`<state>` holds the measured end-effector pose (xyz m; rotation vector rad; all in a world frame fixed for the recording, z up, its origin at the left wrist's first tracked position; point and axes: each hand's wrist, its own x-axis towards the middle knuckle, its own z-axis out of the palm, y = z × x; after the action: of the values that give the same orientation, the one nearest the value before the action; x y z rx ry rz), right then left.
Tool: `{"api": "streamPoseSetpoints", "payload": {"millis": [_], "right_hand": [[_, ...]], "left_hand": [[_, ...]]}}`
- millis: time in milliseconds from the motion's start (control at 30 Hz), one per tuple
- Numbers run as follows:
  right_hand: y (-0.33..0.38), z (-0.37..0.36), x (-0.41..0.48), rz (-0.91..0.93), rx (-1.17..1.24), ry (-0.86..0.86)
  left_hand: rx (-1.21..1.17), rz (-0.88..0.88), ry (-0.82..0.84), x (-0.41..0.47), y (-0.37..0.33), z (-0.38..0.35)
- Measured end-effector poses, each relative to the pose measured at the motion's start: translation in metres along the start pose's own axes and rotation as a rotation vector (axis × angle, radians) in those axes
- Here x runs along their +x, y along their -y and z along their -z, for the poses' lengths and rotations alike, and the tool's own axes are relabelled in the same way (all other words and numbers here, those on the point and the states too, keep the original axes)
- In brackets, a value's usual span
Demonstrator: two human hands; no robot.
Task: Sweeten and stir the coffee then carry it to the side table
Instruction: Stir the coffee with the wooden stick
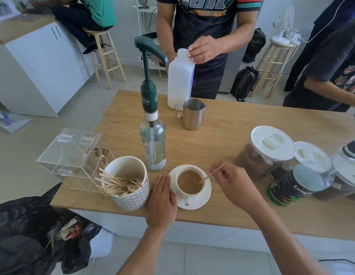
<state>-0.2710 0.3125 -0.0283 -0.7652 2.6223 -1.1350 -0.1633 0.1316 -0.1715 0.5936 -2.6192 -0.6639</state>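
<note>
A white cup of milky coffee (189, 182) stands on a white saucer (200, 203) near the front edge of the wooden table (222, 139). My right hand (232, 183) pinches a thin wooden stirrer (207, 177) whose lower end dips into the coffee. My left hand (161, 199) lies flat with straight fingers on the table, touching the saucer's left rim. Just behind the cup stands a clear syrup bottle (152, 143) with a green pump.
A white pot of wooden stirrers (129, 183) and a clear acrylic box (71, 153) sit left of the cup. Jars and a tin (295, 184) crowd the right. Behind stand a steel pitcher (192, 114) and a milk jug (179, 80) held by another person. A black bin bag (30, 235) lies lower left.
</note>
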Motion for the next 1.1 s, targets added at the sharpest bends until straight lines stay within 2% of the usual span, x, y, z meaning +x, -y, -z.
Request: {"api": "streamPoseSetpoints", "payload": {"millis": [100,333,467,600,733,867,1000,1100], "right_hand": [[0.010,-0.006,0.008,0.060,-0.004,-0.030],[0.010,-0.010,-0.003,0.059,0.065,0.128],[-0.002,0.003,0.004,-0.005,-0.036,0.043],[0.009,-0.001,0.014,0.111,-0.103,-0.034],[0.023,-0.016,0.009,0.189,-0.052,0.076],[0.019,-0.008,0.002,0.124,-0.007,0.172],[0.006,0.006,0.010,0.038,-0.107,0.077],[0.009,0.002,0.015,0.108,-0.113,-0.004]], "left_hand": [[0.000,0.002,-0.003,0.001,0.000,0.000],[0.010,0.011,0.001,0.000,0.000,0.000],[0.013,0.017,0.015,0.000,0.001,-0.001],[0.024,0.015,0.025,0.000,0.001,-0.001],[0.024,0.020,0.025,0.000,0.000,0.000],[0.015,0.019,0.027,0.000,0.000,0.001],[0.015,0.022,0.024,0.001,0.000,0.000],[0.016,0.023,0.030,0.001,0.000,0.000]]}}
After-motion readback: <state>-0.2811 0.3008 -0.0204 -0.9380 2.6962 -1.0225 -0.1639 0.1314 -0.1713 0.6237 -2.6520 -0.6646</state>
